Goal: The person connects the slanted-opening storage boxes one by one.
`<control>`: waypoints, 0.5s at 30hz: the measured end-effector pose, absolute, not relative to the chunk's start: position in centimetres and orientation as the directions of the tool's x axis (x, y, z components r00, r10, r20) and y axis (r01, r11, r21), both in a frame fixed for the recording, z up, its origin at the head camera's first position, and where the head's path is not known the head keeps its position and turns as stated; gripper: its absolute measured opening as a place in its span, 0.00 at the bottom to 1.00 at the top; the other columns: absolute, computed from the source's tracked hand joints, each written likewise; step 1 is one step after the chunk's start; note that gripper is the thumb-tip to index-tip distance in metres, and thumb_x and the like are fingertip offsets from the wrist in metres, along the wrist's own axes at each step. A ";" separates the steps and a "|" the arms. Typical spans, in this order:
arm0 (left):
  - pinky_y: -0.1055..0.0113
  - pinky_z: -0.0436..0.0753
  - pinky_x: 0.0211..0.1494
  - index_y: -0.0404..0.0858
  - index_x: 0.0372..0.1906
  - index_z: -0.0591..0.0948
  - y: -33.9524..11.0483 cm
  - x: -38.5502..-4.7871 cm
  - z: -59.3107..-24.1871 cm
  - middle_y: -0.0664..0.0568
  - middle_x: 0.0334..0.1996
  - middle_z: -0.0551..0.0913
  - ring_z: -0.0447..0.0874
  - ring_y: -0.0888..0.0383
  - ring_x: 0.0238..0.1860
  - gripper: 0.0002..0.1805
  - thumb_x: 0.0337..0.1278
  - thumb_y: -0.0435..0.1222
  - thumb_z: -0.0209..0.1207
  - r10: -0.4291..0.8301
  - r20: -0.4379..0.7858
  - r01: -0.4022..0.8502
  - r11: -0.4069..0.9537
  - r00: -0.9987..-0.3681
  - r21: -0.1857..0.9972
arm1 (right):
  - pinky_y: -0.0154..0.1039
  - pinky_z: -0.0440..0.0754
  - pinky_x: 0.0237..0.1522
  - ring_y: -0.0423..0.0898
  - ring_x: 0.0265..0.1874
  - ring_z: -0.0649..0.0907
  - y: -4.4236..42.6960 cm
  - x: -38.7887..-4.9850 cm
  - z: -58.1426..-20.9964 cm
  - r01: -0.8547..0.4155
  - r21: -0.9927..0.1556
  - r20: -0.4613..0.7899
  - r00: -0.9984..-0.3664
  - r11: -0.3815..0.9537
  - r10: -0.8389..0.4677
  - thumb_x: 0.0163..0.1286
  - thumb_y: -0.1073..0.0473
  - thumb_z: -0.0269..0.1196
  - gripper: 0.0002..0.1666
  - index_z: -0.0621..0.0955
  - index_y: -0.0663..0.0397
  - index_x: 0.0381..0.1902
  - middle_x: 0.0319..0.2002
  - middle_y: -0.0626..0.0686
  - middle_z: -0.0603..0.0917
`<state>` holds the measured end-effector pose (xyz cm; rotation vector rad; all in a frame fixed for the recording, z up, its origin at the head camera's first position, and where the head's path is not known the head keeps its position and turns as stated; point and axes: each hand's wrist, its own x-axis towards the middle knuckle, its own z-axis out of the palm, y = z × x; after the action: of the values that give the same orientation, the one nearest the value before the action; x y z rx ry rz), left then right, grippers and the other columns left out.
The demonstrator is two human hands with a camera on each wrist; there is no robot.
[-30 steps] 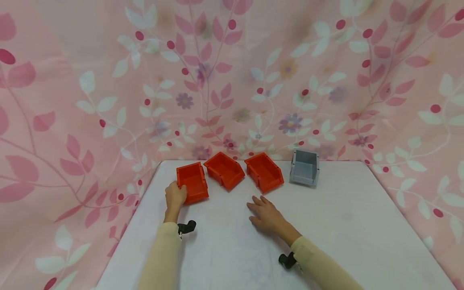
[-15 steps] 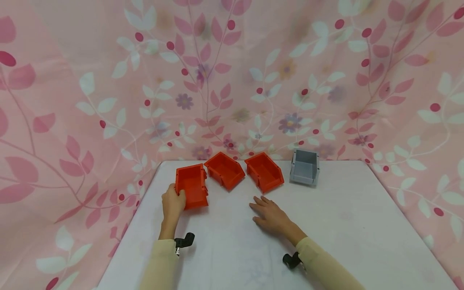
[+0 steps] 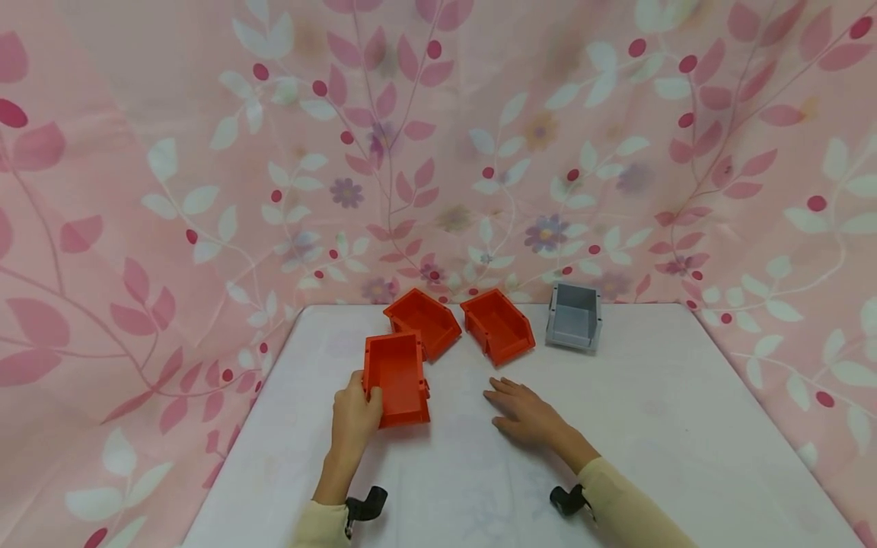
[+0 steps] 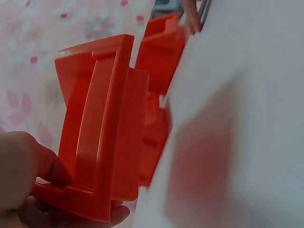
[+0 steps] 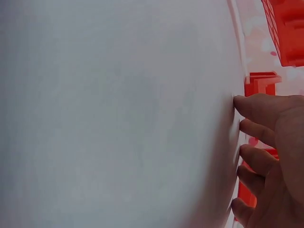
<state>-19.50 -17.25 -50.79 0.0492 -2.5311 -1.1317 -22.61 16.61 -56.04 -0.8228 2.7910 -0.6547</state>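
Note:
My left hand grips the left side wall of a red plastic storage bin, thumb inside and fingers outside. In the left wrist view this bin hangs above the white surface, its shadow falling below it. My right hand holds nothing; its fingertips touch the white tabletop, fingers spread. Behind the held bin, a second red bin is partly hidden by it in the head view. A third red bin stands just beyond my right hand.
A grey bin stands at the back right of the white table. Right behind the table's far edge hangs a pink floral curtain, which also runs along both sides.
My left hand has lifted the leftmost red bin and brought it nearer and to the right. My right hand has drawn slightly back and right. The other bins have stayed put.

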 end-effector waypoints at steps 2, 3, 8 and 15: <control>0.49 0.90 0.33 0.22 0.56 0.78 -16.4 -18.8 -51.1 0.35 0.36 0.87 0.86 0.47 0.28 0.17 0.66 0.28 0.56 -0.149 0.312 0.133 0.677 -0.938 0.723 | 0.62 0.62 0.73 0.58 0.78 0.61 17.1 -22.5 -56.2 -0.487 -0.456 -0.014 -0.833 0.745 -0.554 0.74 0.53 0.67 0.34 0.75 0.52 0.75 0.78 0.56 0.66; 0.51 0.90 0.32 0.23 0.56 0.78 -16.0 -18.5 -51.3 0.36 0.35 0.87 0.86 0.48 0.27 0.17 0.66 0.28 0.56 -0.136 0.312 0.140 0.680 -0.940 0.720 | 0.62 0.62 0.73 0.58 0.77 0.61 17.3 -22.5 -56.3 -0.490 -0.458 -0.009 -0.832 0.742 -0.555 0.74 0.53 0.67 0.34 0.75 0.53 0.75 0.78 0.56 0.66; 0.56 0.89 0.29 0.23 0.54 0.78 -14.1 -16.9 -52.0 0.39 0.32 0.87 0.85 0.53 0.25 0.15 0.64 0.26 0.58 -0.080 0.330 0.190 0.681 -0.941 0.707 | 0.62 0.62 0.73 0.58 0.77 0.62 17.9 -22.5 -56.6 -0.480 -0.469 -0.011 -0.836 0.741 -0.548 0.74 0.52 0.66 0.34 0.74 0.52 0.75 0.78 0.56 0.66; 0.64 0.87 0.27 0.23 0.54 0.77 -11.5 -14.7 -53.6 0.44 0.29 0.86 0.80 0.60 0.21 0.15 0.64 0.25 0.59 -0.023 0.328 0.220 0.696 -0.945 0.683 | 0.63 0.61 0.73 0.58 0.77 0.62 18.1 -22.2 -56.7 -0.463 -0.488 0.001 -0.848 0.740 -0.530 0.73 0.51 0.67 0.35 0.74 0.51 0.75 0.78 0.55 0.67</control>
<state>-14.66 -11.52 -53.63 -0.1555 -2.5961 -1.1043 -22.25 18.06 -56.69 -0.8042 2.7998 -0.7304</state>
